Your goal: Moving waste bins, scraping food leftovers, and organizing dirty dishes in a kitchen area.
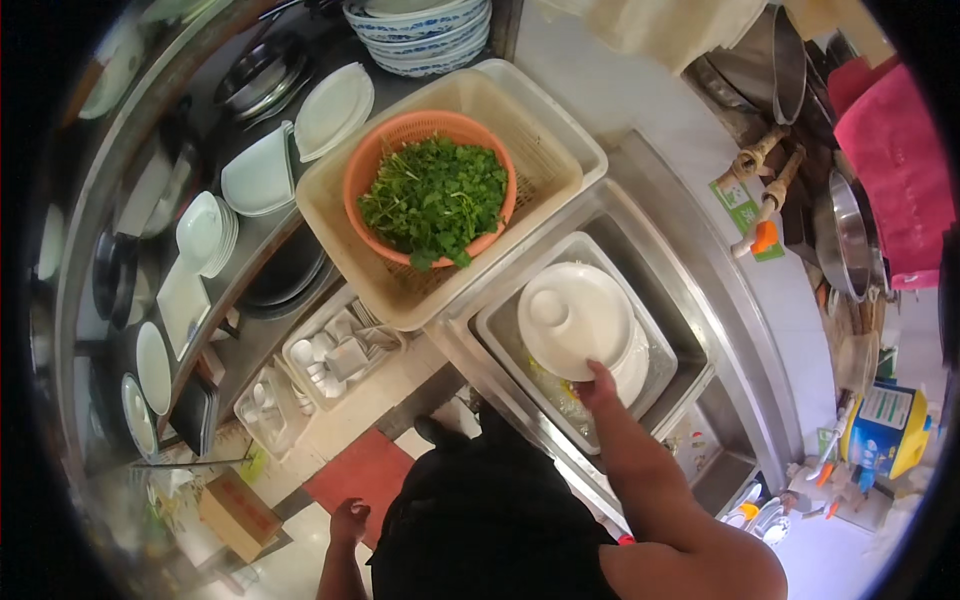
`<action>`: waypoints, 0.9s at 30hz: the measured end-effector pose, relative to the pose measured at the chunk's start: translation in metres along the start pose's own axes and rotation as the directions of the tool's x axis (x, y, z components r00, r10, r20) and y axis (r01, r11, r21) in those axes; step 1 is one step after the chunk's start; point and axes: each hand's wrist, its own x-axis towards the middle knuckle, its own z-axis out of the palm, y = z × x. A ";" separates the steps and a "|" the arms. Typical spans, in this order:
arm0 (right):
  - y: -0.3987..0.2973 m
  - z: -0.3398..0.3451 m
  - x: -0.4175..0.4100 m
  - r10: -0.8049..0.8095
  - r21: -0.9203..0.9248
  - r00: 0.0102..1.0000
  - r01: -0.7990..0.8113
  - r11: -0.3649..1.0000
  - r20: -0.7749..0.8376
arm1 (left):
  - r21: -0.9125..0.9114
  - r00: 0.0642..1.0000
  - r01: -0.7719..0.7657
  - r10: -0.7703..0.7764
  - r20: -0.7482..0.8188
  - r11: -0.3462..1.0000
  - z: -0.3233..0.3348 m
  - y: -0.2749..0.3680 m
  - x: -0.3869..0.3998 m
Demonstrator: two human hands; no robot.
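Observation:
My right hand [596,388] grips the near rim of a white round plate [592,322] with a small round well in it. The plate is over a rectangular tub [660,365] of water set in a steel sink [694,345]. Beneath it more white plates [634,371] lie in the tub. Something yellow shows in the water near my fingers, partly hidden. My left hand [349,520] hangs low at the left, over the floor, fingers curled; whether anything is in it cannot be told.
An orange plastic basket [352,187] of leafy green herbs [442,199] stands in a beige crate [322,225] beyond the sink. Shelves at left hold white dishes [259,172] and blue-patterned bowls [427,45]. Crates of small white ware [341,360] are lower left. Taps [765,217] project at right.

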 end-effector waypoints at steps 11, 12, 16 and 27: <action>-0.129 0.058 -0.142 -0.637 -0.987 0.764 0.160 0.032 0.103 | -0.060 0.988 -0.128 0.122 -0.094 0.990 0.000 -0.014 0.045; -0.133 0.071 -0.169 -0.668 -0.933 0.663 0.139 -0.332 0.337 | -0.039 0.980 -0.162 0.156 -0.120 0.986 -0.001 -0.007 0.043; -0.138 0.097 -0.225 -0.627 -0.808 0.589 0.077 -0.584 0.510 | -0.052 0.978 -0.185 0.179 -0.109 0.981 0.005 -0.004 0.042; -0.121 0.127 -0.286 -0.523 -0.610 0.449 0.064 -0.790 0.724 | -0.139 0.980 -0.114 0.088 -0.180 0.984 0.025 -0.095 0.046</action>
